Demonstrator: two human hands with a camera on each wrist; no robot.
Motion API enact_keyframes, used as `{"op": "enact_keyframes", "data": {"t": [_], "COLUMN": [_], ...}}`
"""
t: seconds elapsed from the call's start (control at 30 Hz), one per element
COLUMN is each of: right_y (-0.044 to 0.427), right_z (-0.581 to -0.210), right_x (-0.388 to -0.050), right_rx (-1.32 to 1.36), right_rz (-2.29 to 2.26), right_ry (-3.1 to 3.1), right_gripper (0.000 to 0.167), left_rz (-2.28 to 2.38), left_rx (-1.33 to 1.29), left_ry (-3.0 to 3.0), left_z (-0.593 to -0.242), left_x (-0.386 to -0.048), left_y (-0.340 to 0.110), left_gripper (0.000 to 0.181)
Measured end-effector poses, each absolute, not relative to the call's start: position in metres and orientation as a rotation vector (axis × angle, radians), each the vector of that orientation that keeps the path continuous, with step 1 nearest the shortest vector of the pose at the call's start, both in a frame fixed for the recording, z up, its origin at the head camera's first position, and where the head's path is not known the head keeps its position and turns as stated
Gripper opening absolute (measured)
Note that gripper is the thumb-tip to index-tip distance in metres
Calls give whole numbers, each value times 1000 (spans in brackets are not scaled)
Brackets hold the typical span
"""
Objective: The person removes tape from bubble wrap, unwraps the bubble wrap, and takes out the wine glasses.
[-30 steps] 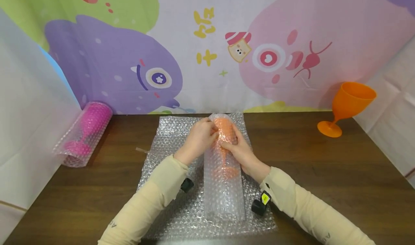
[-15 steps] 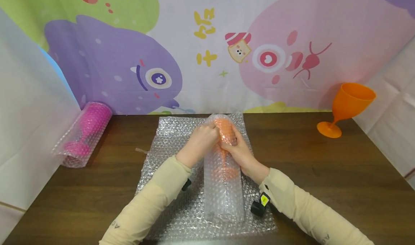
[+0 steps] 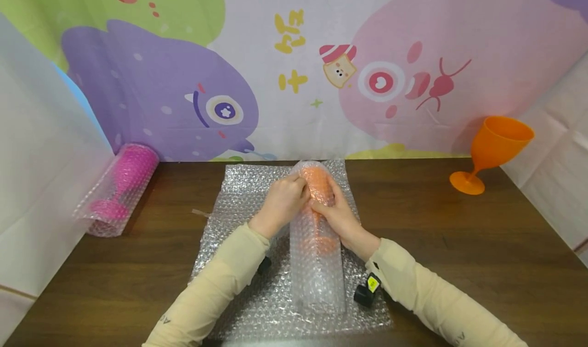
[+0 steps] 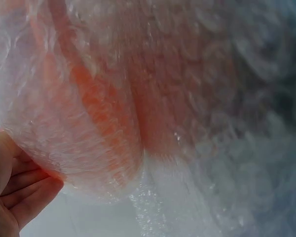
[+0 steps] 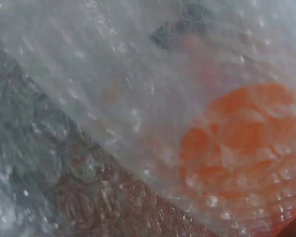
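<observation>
In the head view an orange goblet rolled in bubble wrap [image 3: 318, 280] lies lengthwise over a flat bubble wrap sheet [image 3: 243, 194], its cup end away from the person. The left hand [image 3: 284, 200] pinches the wrap at the roll's upper left side with curled fingers. Around the roll's right side the right hand [image 3: 344, 215] grips, thumb on top near the goblet's cup. In the left wrist view, fingers [image 4: 34, 192] touch the wrapped orange shape [image 4: 103, 113]. The right wrist view shows orange under wrap [image 5: 237, 143]; that hand is mostly hidden there.
A pink goblet in bubble wrap [image 3: 133, 171] lies at the table's left back. At the right back stands an unwrapped orange goblet [image 3: 498, 143]. A small clear strip [image 3: 200, 213] sticks out left of the sheet. Behind the wooden table [image 3: 441, 286] hangs a printed cloth [image 3: 294, 127].
The left hand's fingers have curled in closer at the roll's upper left edge, and its wrist has shifted slightly. The right hand has kept its grip, nearly still.
</observation>
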State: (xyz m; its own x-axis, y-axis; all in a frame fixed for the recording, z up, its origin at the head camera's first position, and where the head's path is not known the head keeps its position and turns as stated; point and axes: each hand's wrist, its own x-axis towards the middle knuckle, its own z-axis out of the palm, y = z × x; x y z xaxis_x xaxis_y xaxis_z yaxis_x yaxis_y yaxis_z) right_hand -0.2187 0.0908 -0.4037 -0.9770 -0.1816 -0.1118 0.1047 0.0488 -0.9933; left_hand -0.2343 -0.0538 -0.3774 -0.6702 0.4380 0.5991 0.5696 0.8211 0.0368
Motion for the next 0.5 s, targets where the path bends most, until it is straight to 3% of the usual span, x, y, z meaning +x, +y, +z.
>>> {"op": "enact_keyframes", "data": {"t": [0.33, 0.5], "right_y": [93, 96], "right_z": [-402, -397], "right_x": [-221, -223], "right_rx": [-62, -41], "right_rz": [-2026, -1994], "right_ry": [2115, 2116], "right_gripper": [81, 80], "left_rz": [-561, -930], "left_rx": [-639, -487], "left_ry": [-2497, -2592], "left_z": [-378, -376], "left_x": [-232, -229], "left_y": [-58, -64], "left_gripper": [13, 19]}}
